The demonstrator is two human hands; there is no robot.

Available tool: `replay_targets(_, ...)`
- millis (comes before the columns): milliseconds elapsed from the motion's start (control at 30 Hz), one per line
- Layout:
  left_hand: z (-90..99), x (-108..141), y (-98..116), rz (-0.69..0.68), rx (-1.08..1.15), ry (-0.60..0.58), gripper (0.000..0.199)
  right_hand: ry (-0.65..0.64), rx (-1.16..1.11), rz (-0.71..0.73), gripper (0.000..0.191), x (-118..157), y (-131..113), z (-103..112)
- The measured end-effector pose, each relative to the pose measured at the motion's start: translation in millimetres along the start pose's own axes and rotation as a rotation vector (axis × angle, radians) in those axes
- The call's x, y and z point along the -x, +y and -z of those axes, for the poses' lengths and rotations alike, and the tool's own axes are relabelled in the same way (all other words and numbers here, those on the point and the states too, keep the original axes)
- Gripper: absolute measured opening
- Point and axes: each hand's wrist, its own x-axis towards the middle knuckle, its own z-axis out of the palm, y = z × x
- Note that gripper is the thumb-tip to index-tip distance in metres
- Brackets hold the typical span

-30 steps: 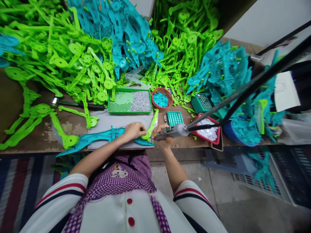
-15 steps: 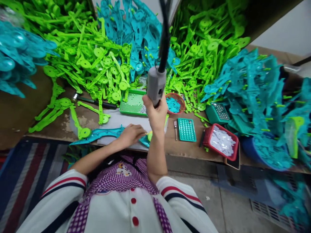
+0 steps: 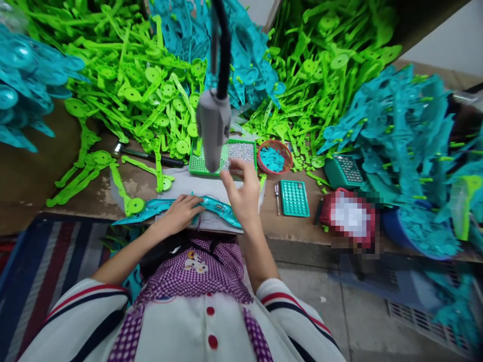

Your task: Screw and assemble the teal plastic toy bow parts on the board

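Ahead, green tray [image 3: 193,166] of silvery bits [image 3: 243,151], red basket [image 3: 290,161], right hand [image 3: 244,193] unclenched, left hand [image 3: 180,213] holding blue frame [image 3: 223,209]

The left hand [image 3: 181,212] lies palm down, its fingers [image 3: 192,201] stretched toward the right hand [image 3: 244,193], which is raised and open, thumb [image 3: 228,184] parted from bent fingers. Both forearms reach forward, elbows bent.

Counted: 1 hanging tool [image 3: 214,125]; 1 hammer [image 3: 151,156], left; 1 green tray [image 3: 199,163]; 1 round red basket [image 3: 291,162]; 1 small teal tray [image 3: 295,198]; 1 blue tub [image 3: 394,229], right.
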Motion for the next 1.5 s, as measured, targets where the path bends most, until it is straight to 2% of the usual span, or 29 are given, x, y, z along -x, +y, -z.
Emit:
replay_targets(33,1.2,0.6,-3.6,-0.005,0.002,0.004,0.042,-0.057,0.061,-0.048,0.030,21.4,4.6,2.3)
replay_targets(133,4.4,1.4,-14.3,-0.019,-0.003,0.009,0.048,-0.488,0.224,-0.215,0.033,88.5,25.0,-3.0)
replay_targets(200,6.7,-2.7,-20.0,-0.048,-0.017,-0.010,0.044,-0.586,0.406,-0.300,0.028,119.6,36.9,-16.1)
replay_targets(267,10.1,-9.6,-24.7,-0.094,-0.025,-0.055,0.036,-0.605,0.564,-0.336,0.030,133.3,43.3,-31.3)
replay_targets(367,17.0,-18.2,-30.0,-0.139,-0.048,-0.136,0.027,-0.633,0.681,-0.302,0.027,132.4,43.9,-45.4)
replay_targets(500,22.6,-19.7,-32.5,-0.162,-0.078,-0.156,0.020,-0.628,0.653,-0.212,0.016,126.0,37.5,-40.0)
replay_targets(600,20.3,-16.7,-33.3,-0.166,-0.042,-0.110,0.018,-0.545,0.633,-0.179,0.014,121.6,32.5,-26.4)
replay_targets(733,12.0,-8.6,-36.5,-0.136,0.056,-0.015,0.018,-0.546,0.566,-0.200,0.015,114.3,28.8,-11.5)
replay_targets(833,2.3,0.7,-36.6,-0.109,0.116,0.059,0.020,-0.524,0.519,-0.200,0.018,117.4,26.1,-7.9)
replay_targets(933,-8.6,8.8,-33.4,-0.070,0.153,0.139,0.025,-0.525,0.474,-0.114,0.020,123.1,22.0,-8.5)
replay_targets(1000,-14.2,12.1,-31.5,-0.046,0.163,0.190,0.026,-0.541,0.453,-0.062,0.022,118.6,20.1,-8.4)
replay_targets(1067,-17.5,13.8,-31.1,-0.034,0.162,0.231,0.027,-0.537,0.453,-0.035,0.024,102.0,20.9,-7.1)
replay_targets(1133,-19.0,15.0,-31.7,-0.037,0.148,0.250,0.027,-0.531,0.446,-0.020,0.024,73.8,24.8,-6.7)
replay_targets(1200,-19.9,16.9,-31.7,-0.051,0.122,0.248,0.029,-0.579,0.407,-0.006,0.019,39.4,29.9,-9.6)
replay_targets(1333,-23.6,23.5,-24.2,-0.071,0.063,0.277,0.031,-0.837,0.314,0.066,0.010,-18.3,31.2,-30.4)
replay_targets(1433,-28.7,28.7,-11.2,-0.001,0.036,0.356,0.027,-1.084,0.230,0.165,0.009,-36.4,22.0,-51.8)
replay_targets(1500,-32.5,30.5,-1.4,0.116,0.054,0.416,0.023,-1.182,0.216,0.217,0.010,-39.3,16.3,-60.8)
